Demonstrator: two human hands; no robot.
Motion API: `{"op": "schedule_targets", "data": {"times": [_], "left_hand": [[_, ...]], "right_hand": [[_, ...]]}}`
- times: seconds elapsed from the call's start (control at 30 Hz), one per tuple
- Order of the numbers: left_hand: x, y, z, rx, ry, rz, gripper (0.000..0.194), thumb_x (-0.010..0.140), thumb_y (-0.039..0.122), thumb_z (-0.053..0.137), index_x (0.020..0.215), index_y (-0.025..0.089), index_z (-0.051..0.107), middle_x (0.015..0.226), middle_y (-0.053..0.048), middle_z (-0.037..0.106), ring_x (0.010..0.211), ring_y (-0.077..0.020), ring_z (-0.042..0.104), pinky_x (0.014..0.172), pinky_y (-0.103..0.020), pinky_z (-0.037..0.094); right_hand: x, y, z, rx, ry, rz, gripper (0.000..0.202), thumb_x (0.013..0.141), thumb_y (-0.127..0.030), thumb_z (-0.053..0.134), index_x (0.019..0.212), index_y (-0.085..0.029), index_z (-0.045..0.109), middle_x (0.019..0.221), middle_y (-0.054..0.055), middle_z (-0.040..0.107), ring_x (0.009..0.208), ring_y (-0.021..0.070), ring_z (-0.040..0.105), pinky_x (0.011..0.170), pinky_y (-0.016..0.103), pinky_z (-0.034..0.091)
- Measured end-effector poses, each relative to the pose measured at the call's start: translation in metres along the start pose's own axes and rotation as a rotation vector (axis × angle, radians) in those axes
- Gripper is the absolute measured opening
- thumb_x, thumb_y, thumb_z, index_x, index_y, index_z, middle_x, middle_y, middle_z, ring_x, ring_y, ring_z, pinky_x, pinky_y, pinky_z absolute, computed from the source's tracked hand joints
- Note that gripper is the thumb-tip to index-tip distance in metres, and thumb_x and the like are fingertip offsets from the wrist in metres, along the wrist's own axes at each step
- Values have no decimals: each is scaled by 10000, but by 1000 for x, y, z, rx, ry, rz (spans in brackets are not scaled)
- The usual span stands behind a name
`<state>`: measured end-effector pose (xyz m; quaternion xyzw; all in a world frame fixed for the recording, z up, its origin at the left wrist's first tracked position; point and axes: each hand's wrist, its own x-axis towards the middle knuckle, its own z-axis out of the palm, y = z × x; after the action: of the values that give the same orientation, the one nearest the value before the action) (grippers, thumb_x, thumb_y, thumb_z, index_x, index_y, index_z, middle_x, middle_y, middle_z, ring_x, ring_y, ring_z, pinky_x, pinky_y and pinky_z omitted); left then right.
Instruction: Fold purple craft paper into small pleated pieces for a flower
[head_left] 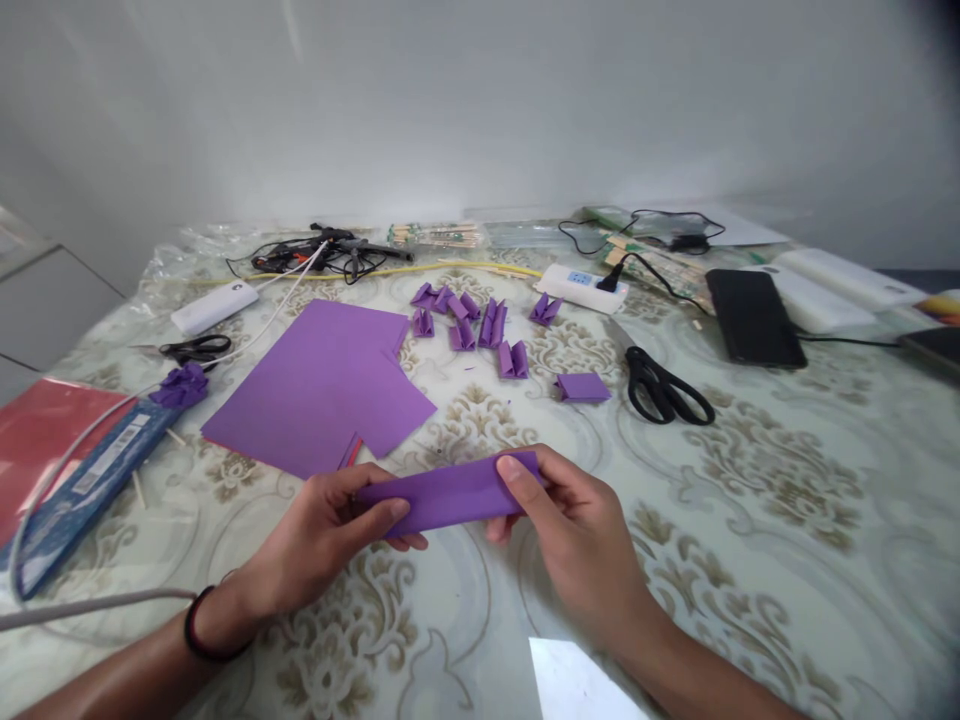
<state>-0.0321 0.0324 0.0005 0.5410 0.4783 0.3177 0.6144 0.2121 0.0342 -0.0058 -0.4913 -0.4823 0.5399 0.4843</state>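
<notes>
Above the table, a folded strip of purple paper (pixel 454 497) stretches between both hands. My left hand (pixel 345 525) pinches its left end, thumb on top and fingers beneath. At the other end, my right hand (pixel 562 525) grips the strip with the thumb pressed on its upper face. Just beyond the left hand lies a pile of purple paper sheets (pixel 315 385), with a bit of red showing under its edge. Several small folded purple pieces (pixel 493 325) stand farther back, and a flat folded purple piece (pixel 583 387) rests nearer, beyond the right hand.
Black-handled scissors (pixel 660 385) lie at right, near a black phone (pixel 754 318) and a white power strip (pixel 581 287). Smaller scissors (pixel 196 348), a white power bank (pixel 215 307) and a blue-red package (pixel 82 480) are at left. Tangled cables (pixel 330 250) lie at the back.
</notes>
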Motion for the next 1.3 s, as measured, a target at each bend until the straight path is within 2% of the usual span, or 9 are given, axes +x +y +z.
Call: {"op": "schedule_targets", "data": {"times": [0.13, 0.23, 0.43, 0.57, 0.63, 0.77, 0.9, 1.1, 1.3], "left_hand": [[0, -1, 2, -56, -5, 27, 429, 963, 452, 788, 1318, 212, 770, 1203, -94, 837, 828, -247, 858, 788, -350, 711], [-1, -1, 2, 9, -19, 37, 404, 993, 437, 750, 1356, 261, 766, 1364, -92, 776, 865, -235, 855, 791, -339, 715], [-3, 4, -1, 397, 31, 221, 317, 1026, 343, 696, 1322, 278, 790, 1281, -64, 824, 1129, -268, 798, 978, -351, 647], [-3, 2, -2, 478, 19, 259, 296, 1031, 321, 684, 1299, 260, 794, 1189, -65, 853, 988, -231, 823, 840, -289, 660], [-3, 1, -2, 488, 17, 280, 300, 1034, 314, 682, 1310, 264, 788, 1216, -67, 846, 988, -227, 823, 830, -279, 658], [-4, 0, 0, 500, -36, 314, 347, 1057, 298, 654, 1393, 306, 742, 1330, -48, 805, 1032, -217, 823, 949, -301, 642], [-4, 3, 2, 497, -76, 306, 373, 1060, 269, 644, 1424, 292, 720, 1337, -56, 801, 1074, -234, 819, 999, -332, 639], [-7, 4, 6, 299, -184, 174, 440, 1094, 298, 589, 1533, 310, 616, 1445, -93, 737, 872, -190, 853, 737, -241, 687], [-7, 2, 6, 241, -191, 135, 413, 1099, 335, 591, 1509, 327, 641, 1418, -86, 750, 858, -183, 855, 746, -226, 690]], "right_hand": [[1, 2, 0, -53, -7, 12, 401, 979, -579, 693, 768, -239, 683, 539, -6, 696, 535, 209, 696, 608, 319, 583], [1, 3, 1, -64, -23, 20, 392, 980, -570, 697, 780, -232, 692, 537, -13, 690, 537, 202, 695, 617, 311, 577], [0, 4, 1, -63, -52, 30, 407, 984, -581, 689, 767, -236, 680, 544, -12, 686, 546, 200, 696, 616, 308, 580], [-1, 5, 2, -65, -79, 48, 399, 986, -582, 685, 792, -233, 689, 549, -13, 676, 558, 203, 698, 620, 313, 570], [-2, 6, 2, -63, -102, 49, 388, 995, -568, 678, 802, -231, 693, 548, -16, 678, 560, 199, 695, 623, 309, 560], [-3, 6, 3, -53, -132, 58, 375, 1003, -533, 674, 778, -233, 679, 541, -21, 682, 548, 178, 674, 601, 281, 535], [-4, 5, 5, -31, -173, 80, 364, 1005, -512, 670, 778, -229, 678, 541, -22, 682, 547, 170, 665, 592, 267, 541], [-4, 5, 6, -33, -204, 101, 351, 1009, -502, 665, 795, -224, 676, 537, -24, 676, 545, 166, 662, 585, 262, 535], [-3, 4, 6, 11, -231, 107, 309, 1009, -482, 660, 855, -218, 709, 550, -25, 683, 542, 162, 664, 585, 258, 553]]}}
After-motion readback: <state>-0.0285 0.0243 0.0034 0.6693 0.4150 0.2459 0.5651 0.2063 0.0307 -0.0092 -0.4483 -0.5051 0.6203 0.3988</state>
